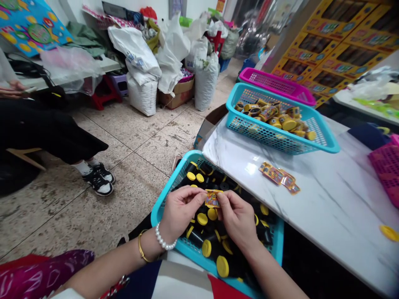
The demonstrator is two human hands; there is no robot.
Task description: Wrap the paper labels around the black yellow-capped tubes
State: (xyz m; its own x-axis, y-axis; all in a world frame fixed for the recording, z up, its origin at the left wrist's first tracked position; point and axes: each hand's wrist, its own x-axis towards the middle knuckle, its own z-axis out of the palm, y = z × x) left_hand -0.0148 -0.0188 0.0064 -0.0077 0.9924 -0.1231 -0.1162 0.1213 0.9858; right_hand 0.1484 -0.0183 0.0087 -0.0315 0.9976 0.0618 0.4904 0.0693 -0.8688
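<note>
Between my two hands is a small printed orange-yellow label (212, 199), pinched at both ends. My left hand (183, 209), with a pearl bracelet at the wrist, grips its left edge between thumb and fingers. The right edge is pinched by my right hand (236, 216). Both hands hover over a turquoise basket (190, 157) full of small black tubs with yellow lids (222, 265). More of these flat printed labels (279, 176) lie in a loose pile on the marble-patterned table to the right.
On the table (330, 207), a second turquoise basket (280, 143) holds labelled tubs (271, 114), with a magenta basket (277, 85) behind it. A yellow lid (389, 232) lies at the right. White sacks (141, 79) line the back; a seated person's shoes (99, 178) are at left.
</note>
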